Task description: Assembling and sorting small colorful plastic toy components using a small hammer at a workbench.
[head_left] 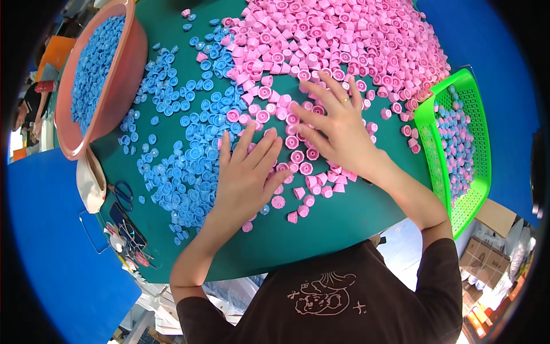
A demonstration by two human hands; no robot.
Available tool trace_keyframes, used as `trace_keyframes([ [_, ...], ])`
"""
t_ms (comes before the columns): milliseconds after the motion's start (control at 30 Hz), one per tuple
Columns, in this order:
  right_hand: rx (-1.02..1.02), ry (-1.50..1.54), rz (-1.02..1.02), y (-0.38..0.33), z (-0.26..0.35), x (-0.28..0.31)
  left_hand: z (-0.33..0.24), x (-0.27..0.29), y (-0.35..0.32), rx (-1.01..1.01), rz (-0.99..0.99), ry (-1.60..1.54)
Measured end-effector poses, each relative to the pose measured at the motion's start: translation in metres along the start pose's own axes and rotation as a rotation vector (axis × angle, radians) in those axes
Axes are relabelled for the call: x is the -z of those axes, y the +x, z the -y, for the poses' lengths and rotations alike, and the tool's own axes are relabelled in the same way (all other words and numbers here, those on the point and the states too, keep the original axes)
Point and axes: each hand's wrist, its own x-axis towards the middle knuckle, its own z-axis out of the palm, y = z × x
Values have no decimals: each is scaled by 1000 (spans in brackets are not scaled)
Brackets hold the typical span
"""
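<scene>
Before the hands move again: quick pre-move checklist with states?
1. Left hand flat on the parts, palm down: ok.
2. Right hand spread over pink caps: ok.
3. Either hand gripping a part: cannot tell.
4. Blue caps kept apart from pink: not ok, mixed where the piles meet.
5. Green basket beside right hand: ok.
6. Scissors away from both hands: ok.

Under our left hand (243, 178) and right hand (338, 135), some pink caps (298, 157) vanish; the pink pile (344, 34) runs off the top edge, and the clutter beside the scissors (122, 194) is too small to identify.
</scene>
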Motion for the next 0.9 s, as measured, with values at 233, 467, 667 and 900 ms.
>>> trace_keyframes([
  [233, 19, 61, 24, 7, 0, 3, 7, 7, -1, 1, 9, -141],
  [467, 65, -4, -25, 28, -10, -2, 20, -4, 38, -23, -287, 4],
  [667, 66, 43, -157, 35, -22, -3, 31, -8, 47, -21, -344, 2],
  [900, 131, 95, -23, 68, -11, -19, 32, -7, 67, 50, -373, 72],
])
